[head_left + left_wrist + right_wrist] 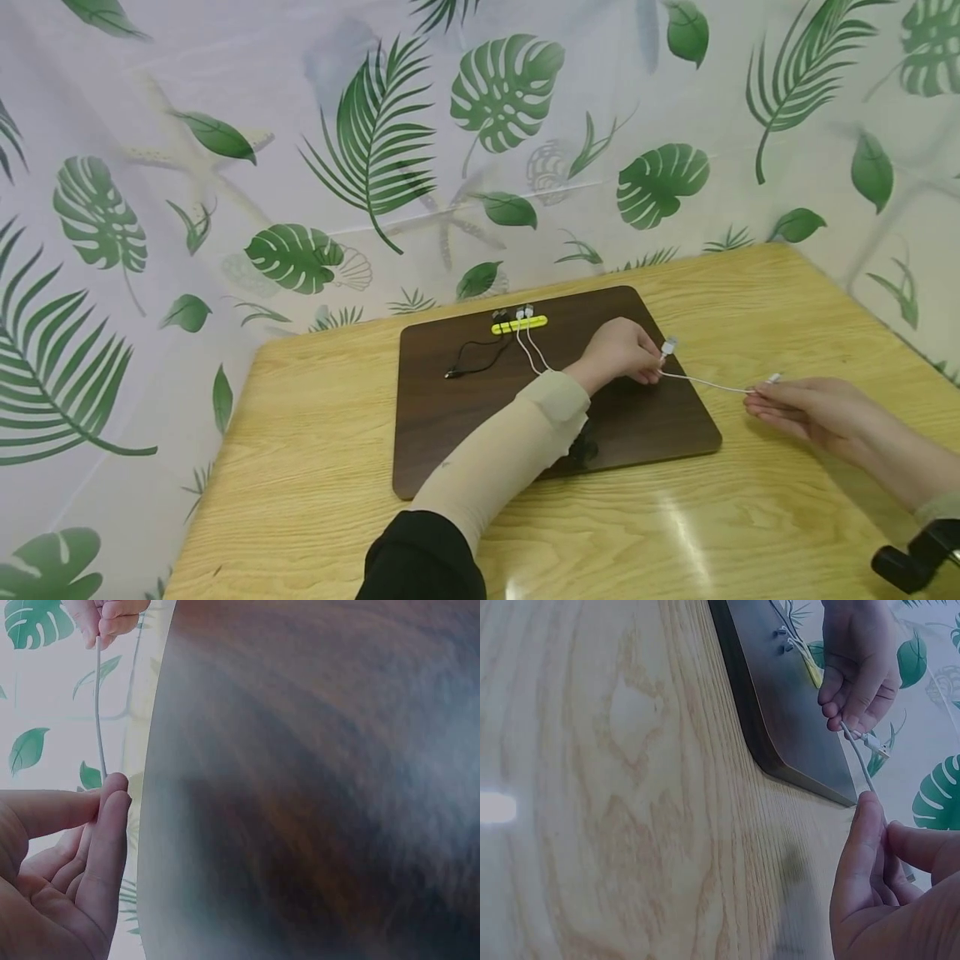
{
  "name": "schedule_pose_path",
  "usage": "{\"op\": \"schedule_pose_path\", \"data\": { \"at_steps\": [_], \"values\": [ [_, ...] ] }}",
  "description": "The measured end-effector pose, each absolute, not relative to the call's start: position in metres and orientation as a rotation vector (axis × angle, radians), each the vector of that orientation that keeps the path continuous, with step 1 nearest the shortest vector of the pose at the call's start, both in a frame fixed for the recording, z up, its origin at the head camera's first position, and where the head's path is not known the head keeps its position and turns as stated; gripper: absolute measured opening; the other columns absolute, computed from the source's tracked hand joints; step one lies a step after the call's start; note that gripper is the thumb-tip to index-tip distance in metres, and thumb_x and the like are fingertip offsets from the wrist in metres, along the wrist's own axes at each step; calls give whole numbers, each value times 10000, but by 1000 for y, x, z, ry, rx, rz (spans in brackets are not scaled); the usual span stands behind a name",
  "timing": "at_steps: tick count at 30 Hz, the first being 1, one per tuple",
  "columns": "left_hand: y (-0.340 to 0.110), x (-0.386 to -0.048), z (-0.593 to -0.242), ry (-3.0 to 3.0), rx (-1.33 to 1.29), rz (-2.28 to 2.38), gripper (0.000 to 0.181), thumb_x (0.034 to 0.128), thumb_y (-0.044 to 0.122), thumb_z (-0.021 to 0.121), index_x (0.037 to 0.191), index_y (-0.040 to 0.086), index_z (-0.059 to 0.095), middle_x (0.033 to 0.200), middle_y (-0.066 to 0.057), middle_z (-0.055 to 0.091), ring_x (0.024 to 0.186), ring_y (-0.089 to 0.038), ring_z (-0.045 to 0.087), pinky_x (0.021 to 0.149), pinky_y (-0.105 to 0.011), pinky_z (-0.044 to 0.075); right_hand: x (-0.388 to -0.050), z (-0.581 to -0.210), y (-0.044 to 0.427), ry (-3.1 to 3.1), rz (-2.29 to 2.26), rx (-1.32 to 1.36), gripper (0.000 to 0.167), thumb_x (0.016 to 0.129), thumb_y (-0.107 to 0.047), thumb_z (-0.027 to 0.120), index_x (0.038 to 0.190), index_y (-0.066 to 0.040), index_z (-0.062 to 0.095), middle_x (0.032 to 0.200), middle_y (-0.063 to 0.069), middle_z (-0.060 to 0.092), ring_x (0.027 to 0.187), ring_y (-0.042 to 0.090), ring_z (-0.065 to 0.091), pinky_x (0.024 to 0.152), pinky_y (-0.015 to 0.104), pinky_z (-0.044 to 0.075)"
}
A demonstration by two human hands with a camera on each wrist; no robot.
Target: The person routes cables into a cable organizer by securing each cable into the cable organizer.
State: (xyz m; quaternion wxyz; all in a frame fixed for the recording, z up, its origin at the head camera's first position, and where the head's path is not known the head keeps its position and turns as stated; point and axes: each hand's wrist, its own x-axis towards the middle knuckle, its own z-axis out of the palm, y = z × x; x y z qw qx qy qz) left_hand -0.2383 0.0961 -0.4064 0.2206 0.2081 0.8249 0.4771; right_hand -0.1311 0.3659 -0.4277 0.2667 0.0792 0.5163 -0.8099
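A white USB cable (705,382) runs between the two hands. My left hand (618,350) pinches it close to the USB plug (669,346), which points up beyond the fingertips. Off the board's right edge, my right hand (813,407) pinches the other end, where a small white connector (772,379) sticks out. From the right wrist view, the cable (860,754) looks almost straight between the fingertips. The left wrist view shows thumb and forefinger of the left hand (71,862) meeting on it.
A dark brown board (450,433) lies on the wooden table (322,467). Near its back edge sits a yellow cable holder (519,325) with black and white cables in its slots. A black cable (480,369) loops leftward. A leaf-patterned curtain (465,183) hangs behind.
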Motion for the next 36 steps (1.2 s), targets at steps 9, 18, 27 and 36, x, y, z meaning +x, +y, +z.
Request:
{"op": "schedule_pose_path", "data": {
  "at_steps": [9,18,27,36],
  "values": [
    [85,-247,-406,2277,554,1339,167,996,-8,701,1011,-155,777,919,-268,797,588,-113,695,643,-254,645,-141,-427,354,1428,-2169,210,397,1139,-42,439,976,-49,801,976,94,826,923,166,814,848,235,642],
    [72,-253,-405,2290,534,1367,160,994,-5,709,1001,-147,781,907,-270,795,780,-322,802,686,-317,664,-152,-426,342,1513,-2108,208,389,1132,-51,467,950,-93,808,959,50,828,902,129,810,839,223,640],
    [61,-257,-404,2300,504,1374,162,992,-7,708,985,-152,780,908,-285,789,894,-413,795,688,-327,665,-160,-429,330,1487,-2129,200,408,1132,-37,453,933,-88,806,935,53,828,883,127,809,817,215,641],
    [48,-266,-402,2323,477,1379,156,994,-12,702,1001,-150,776,921,-288,789,894,-415,793,725,-365,670,-174,-430,316,1482,-2144,264,392,1125,-56,484,904,-92,805,907,50,825,855,120,806,803,216,643]
  ]
}}
